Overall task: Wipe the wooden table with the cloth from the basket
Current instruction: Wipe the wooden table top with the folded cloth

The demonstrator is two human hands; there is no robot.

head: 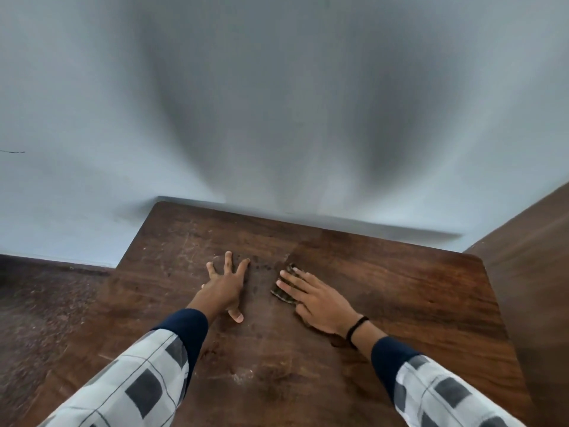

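Scuffed wooden surface (pixel 400 288) with a pale bluish wall (pixel 277 103) behind it, pretty scratched up. Left hand (pixel 224 285) was planted flat on it, fingers (pixel 228 260) splayed wide, holding nothing. Right hand (pixel 317 300) lay flat over the small dark cloth (pixel 281 292), straight fingers pressing it onto the wood, just right of some dark specks (pixel 261 266) between both hands.

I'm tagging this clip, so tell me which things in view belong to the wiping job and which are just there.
Job: table, cloth, right hand pressing the cloth, left hand flat on the table.
Just there: wall, floor, wooden panel at right.
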